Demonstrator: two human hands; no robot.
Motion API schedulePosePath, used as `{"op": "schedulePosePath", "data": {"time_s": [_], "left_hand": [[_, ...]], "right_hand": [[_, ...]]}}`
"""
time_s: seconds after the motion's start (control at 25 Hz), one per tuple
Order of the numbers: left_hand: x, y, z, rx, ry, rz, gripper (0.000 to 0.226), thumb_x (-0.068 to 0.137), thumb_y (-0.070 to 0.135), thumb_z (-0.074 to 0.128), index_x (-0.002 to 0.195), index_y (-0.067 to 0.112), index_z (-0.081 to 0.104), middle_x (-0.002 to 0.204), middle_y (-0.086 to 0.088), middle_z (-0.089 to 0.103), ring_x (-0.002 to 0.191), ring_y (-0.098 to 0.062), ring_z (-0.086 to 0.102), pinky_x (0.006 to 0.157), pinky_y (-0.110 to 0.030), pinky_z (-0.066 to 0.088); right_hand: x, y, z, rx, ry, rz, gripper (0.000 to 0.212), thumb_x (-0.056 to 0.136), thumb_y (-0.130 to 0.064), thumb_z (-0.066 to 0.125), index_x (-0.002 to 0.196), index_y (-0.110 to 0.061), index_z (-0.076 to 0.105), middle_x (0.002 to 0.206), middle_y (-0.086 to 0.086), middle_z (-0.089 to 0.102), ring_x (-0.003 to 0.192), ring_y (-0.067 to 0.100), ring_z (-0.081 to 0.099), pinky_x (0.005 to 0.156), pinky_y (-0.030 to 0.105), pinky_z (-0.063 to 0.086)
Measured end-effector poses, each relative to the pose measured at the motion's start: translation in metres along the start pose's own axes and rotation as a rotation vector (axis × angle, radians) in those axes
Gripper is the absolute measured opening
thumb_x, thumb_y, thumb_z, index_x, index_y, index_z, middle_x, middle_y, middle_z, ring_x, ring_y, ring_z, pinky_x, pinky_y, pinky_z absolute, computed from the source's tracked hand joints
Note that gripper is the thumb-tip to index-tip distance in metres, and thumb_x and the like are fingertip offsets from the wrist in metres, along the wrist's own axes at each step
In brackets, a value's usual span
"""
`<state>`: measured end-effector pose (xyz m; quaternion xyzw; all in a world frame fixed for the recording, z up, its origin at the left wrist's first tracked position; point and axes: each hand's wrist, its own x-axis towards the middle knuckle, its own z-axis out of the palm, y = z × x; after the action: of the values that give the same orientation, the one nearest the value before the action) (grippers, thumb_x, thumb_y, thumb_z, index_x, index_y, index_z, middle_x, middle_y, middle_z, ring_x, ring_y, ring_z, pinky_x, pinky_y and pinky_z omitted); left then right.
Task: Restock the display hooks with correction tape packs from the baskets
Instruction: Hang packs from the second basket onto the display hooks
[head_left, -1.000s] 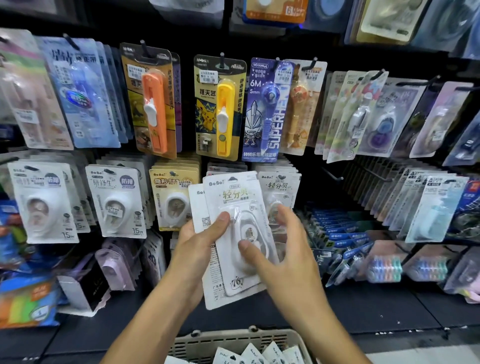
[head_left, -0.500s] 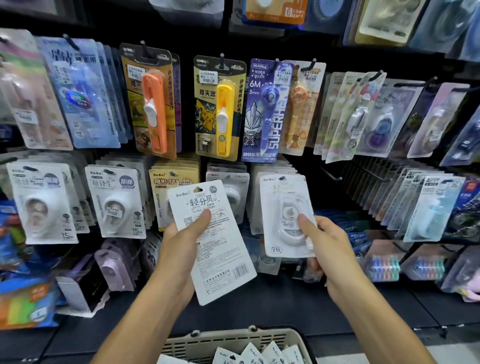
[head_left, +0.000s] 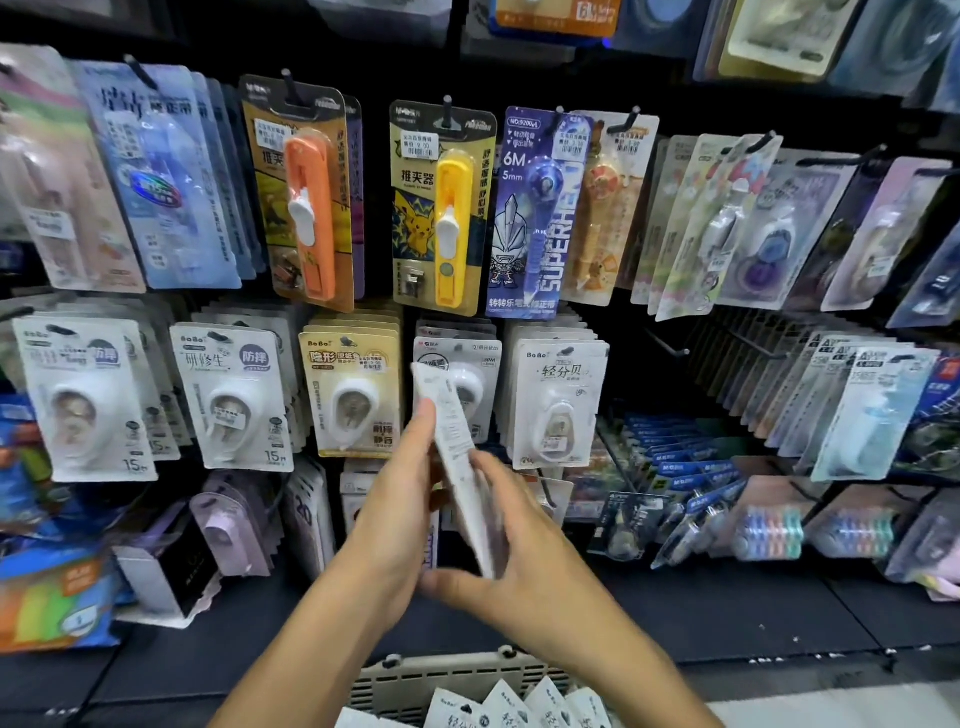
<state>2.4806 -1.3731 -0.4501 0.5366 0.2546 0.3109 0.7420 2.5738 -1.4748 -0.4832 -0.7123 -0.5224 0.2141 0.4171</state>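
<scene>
A white correction tape pack (head_left: 453, 432) is held edge-on in front of the middle row of hooks. My left hand (head_left: 395, 512) grips it from the left, fingertips near its upper half. My right hand (head_left: 524, 561) holds its lower part from the right, thumb reaching under it. A matching white pack (head_left: 558, 405) hangs at the front of a full hook just right of my hands. The grey basket (head_left: 410, 680) at the bottom edge holds several more white packs (head_left: 511, 706).
Rows of hooks carry other carded stationery: white tape packs (head_left: 228, 400) at left, orange (head_left: 306, 208) and yellow (head_left: 447, 208) clip pushers above. A bare hook (head_left: 670, 345) juts out to the right. A dark shelf (head_left: 727, 608) runs below.
The pack my right hand carried now hangs on the hook at right. My right hand has come back to the pack in my left hand, which has turned edge-on.
</scene>
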Motion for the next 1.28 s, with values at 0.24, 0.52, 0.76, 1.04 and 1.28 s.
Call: {"op": "schedulePosePath", "data": {"time_s": [0.24,0.52,0.76,1.04,1.28], "left_hand": [[0.006,-0.002,-0.01,0.084,0.065,0.082,0.054,0.08,0.035,0.078,0.131,0.031,0.06,0.116,0.009,0.075,0.102,-0.007,0.072,0.085,-0.032,0.052],[0.016,-0.004,-0.019,-0.094,0.229,0.079,0.031,0.078,0.011,0.078,0.108,0.016,0.071,0.101,-0.004,0.08,0.09,-0.022,0.078,0.084,-0.04,0.057],[0.023,-0.006,-0.02,-0.067,0.221,0.1,0.028,0.084,0.007,0.076,0.111,0.016,0.07,0.1,-0.002,0.081,0.091,-0.019,0.078,0.081,-0.036,0.057],[0.038,-0.002,-0.013,0.019,0.143,0.189,0.027,0.086,0.007,0.076,0.109,0.019,0.07,0.099,0.003,0.081,0.09,-0.015,0.077,0.07,-0.024,0.06],[0.038,-0.003,-0.003,0.59,0.086,0.332,0.029,0.094,0.027,0.069,0.121,0.036,0.064,0.119,0.016,0.068,0.103,0.002,0.064,0.09,-0.022,0.052]], "right_hand": [[0.008,0.003,-0.028,0.746,0.045,0.102,0.036,0.089,-0.025,0.075,0.123,-0.03,0.068,0.115,0.001,0.075,0.101,0.023,0.073,0.074,0.042,0.063],[0.054,0.035,-0.052,-0.478,0.419,0.015,0.045,0.107,-0.039,0.033,0.15,-0.028,0.042,0.16,-0.009,0.036,0.147,0.017,0.032,0.116,0.038,0.032],[0.11,0.055,-0.068,-0.562,0.076,0.113,0.062,0.104,-0.023,0.041,0.161,-0.022,0.015,0.168,-0.01,-0.014,0.149,0.028,0.029,0.115,0.044,0.034],[0.063,0.028,-0.055,0.459,-0.043,0.048,0.047,0.091,-0.055,0.062,0.129,-0.027,0.065,0.124,-0.005,0.071,0.103,0.014,0.07,0.088,0.031,0.054],[0.033,0.03,-0.068,0.593,0.315,0.175,0.024,0.093,-0.018,0.069,0.116,-0.015,0.064,0.094,0.006,0.078,0.064,0.021,0.072,0.041,0.029,0.049]]}}
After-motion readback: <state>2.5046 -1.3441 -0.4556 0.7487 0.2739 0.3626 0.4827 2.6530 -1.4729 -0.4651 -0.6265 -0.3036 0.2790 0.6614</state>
